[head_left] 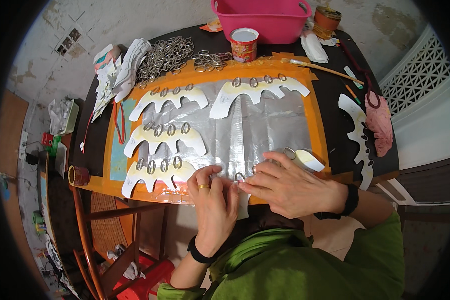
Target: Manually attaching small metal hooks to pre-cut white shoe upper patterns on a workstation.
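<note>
At the table's near edge, both my hands work on a white scalloped piece (308,160) with a yellowish smear, mostly hidden beneath them. My left hand (214,202) is closed, its fingertips pinching the piece beside a metal ring (240,177). From the other side my right hand (296,186) closes thumb and finger at the same ring. Another ring (289,153) shows past my right knuckles. To the left lie similar white pieces carrying rings: a near one (157,179), a middle one (164,141) and a far one (170,100). A further one (260,93) lies at the back right.
A heap of metal rings (167,55) sits at the back left, near a red tin (244,46) and a pink basin (265,22). A brush (325,69) lies back right. Another scalloped piece (358,137) and pink cloth (380,125) lie at right. A wooden chair (85,225) stands left.
</note>
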Demonstrator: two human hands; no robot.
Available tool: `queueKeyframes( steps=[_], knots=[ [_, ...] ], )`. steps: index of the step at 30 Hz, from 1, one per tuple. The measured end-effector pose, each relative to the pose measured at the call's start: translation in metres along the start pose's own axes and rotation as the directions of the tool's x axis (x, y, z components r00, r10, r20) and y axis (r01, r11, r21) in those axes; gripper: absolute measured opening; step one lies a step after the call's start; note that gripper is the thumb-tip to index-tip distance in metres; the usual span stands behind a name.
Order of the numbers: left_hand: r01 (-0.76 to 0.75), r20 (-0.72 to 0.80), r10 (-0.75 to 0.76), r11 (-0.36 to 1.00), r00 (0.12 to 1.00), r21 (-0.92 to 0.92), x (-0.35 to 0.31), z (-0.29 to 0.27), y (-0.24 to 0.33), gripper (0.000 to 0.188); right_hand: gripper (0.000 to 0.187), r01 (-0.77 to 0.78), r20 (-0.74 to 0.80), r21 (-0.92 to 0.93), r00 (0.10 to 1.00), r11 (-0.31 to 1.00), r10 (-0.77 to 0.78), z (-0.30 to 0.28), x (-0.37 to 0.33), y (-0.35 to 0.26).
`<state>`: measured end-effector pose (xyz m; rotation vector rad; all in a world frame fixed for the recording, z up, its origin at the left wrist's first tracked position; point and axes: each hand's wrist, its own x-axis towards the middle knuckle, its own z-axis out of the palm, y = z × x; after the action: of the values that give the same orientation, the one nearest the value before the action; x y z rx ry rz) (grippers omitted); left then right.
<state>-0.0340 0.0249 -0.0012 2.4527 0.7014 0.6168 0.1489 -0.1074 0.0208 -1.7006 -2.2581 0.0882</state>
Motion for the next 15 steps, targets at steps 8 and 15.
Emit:
queueKeyframes(
  steps=[8,15],
  knots=[
    [-0.008,-0.052,0.011,0.998,0.999,0.062,-0.003,0.007,0.002,0.02,0.059,-0.021,0.015,0.018,1.0,1.0,0.021,0.0,-0.002,-0.003],
    [0.065,-0.069,-0.061,0.997,0.996,0.046,-0.005,0.012,0.005,0.017,0.062,-0.025,0.025,0.029,0.999,0.999,0.024,0.001,-0.001,-0.002]
  ],
)
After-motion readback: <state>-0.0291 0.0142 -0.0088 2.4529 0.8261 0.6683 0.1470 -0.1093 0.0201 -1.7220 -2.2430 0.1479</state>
